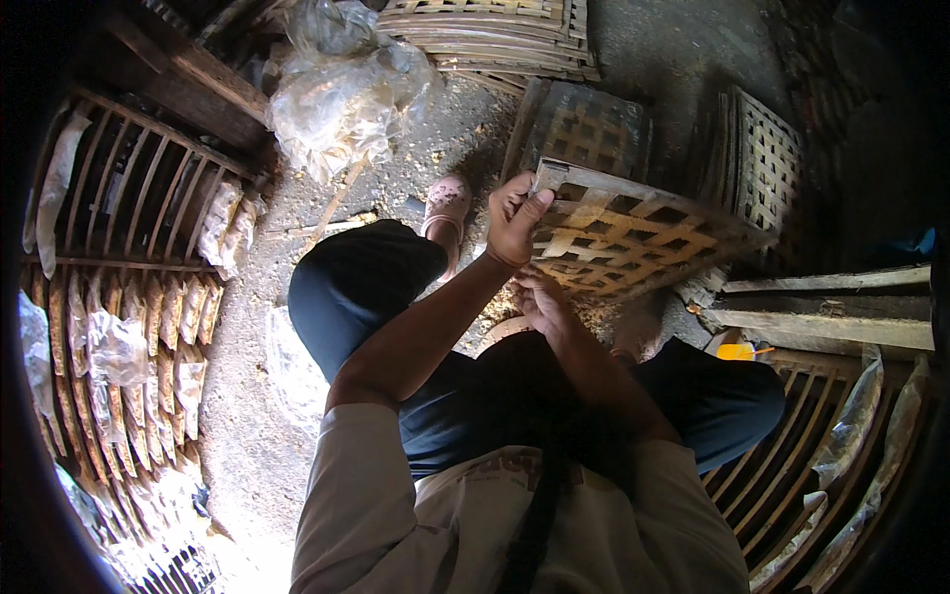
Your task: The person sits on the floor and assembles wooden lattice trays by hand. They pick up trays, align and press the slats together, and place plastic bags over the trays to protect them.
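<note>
A woven bamboo tray [633, 233] with a lattice of flat strips is held tilted up in front of me. My left hand [517, 220] grips its near left corner, thumb along the rim and fingers wrapped behind. Just below, by the tray's lower left edge, is my right hand [542, 300] with its fingers curled in; whatever they hold, if anything, is hidden. Behind the held tray, another darker lattice tray [586, 129] leans at a slant.
Stacked woven trays [485, 30] lie at the far side, and more trays [767, 158] stand upright at right. Crumpled clear plastic [341, 99] sits at far left. Slatted wooden racks [139, 188] with filled bags line the left; a slatted rack [792, 436] and wooden beams [831, 322] are at right.
</note>
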`<state>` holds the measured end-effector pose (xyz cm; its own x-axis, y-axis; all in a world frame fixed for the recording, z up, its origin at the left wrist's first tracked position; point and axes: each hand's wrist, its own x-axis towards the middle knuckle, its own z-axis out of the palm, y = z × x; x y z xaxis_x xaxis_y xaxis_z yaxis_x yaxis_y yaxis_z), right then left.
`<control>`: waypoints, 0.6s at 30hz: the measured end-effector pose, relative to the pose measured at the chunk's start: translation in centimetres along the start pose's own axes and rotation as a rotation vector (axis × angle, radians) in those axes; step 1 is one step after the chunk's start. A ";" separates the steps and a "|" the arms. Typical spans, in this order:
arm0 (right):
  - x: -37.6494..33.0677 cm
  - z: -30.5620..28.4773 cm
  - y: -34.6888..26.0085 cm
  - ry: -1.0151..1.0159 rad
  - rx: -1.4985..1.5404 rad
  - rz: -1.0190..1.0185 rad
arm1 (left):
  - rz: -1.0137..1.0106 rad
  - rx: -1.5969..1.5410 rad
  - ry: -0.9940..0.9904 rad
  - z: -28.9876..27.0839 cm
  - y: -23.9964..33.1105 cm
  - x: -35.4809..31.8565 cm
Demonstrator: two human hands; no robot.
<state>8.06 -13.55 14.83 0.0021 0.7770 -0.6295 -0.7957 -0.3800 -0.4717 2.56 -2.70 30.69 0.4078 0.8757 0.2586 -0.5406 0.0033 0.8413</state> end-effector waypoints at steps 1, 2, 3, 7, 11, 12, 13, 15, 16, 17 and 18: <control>-0.7 1.1 -0.8 -0.035 0.037 -0.044 | -0.012 0.017 -0.014 -0.2 -0.1 -0.2; -1.5 2.3 -1.3 0.074 0.107 0.021 | -0.023 0.034 -0.028 -0.5 -0.4 -0.4; -1.3 1.5 -1.0 0.113 0.093 0.016 | -0.037 0.043 -0.053 -0.4 -0.6 -0.4; 0.2 -1.1 1.0 0.280 0.026 0.121 | -0.023 0.031 -0.036 -0.2 -0.4 -0.3; -0.3 -0.6 1.2 0.210 -0.084 0.167 | -0.002 0.031 0.022 -0.3 -0.1 -0.2; -0.1 -0.3 1.0 0.187 -0.085 0.183 | 0.006 0.061 0.025 -0.4 0.0 -0.2; 0.0 0.0 0.9 0.163 -0.086 0.199 | -0.007 0.054 0.019 -0.5 -0.1 -0.3; -0.2 0.8 0.9 0.118 -0.039 0.162 | -0.032 0.041 0.008 -0.7 -0.2 -0.6; -0.3 1.1 0.9 0.095 -0.016 0.143 | -0.025 0.051 0.000 -0.7 -0.2 -0.6; -0.5 1.5 0.7 0.087 -0.008 0.124 | -0.018 0.062 -0.008 -0.6 -0.2 -0.6; -0.6 1.8 0.4 0.080 -0.002 0.104 | -0.010 0.070 -0.015 -0.6 -0.3 -0.6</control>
<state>6.67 -13.27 16.19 -0.0324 0.6910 -0.7221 -0.7931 -0.4574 -0.4021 2.03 -2.94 30.01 0.4241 0.8685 0.2566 -0.4835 -0.0224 0.8751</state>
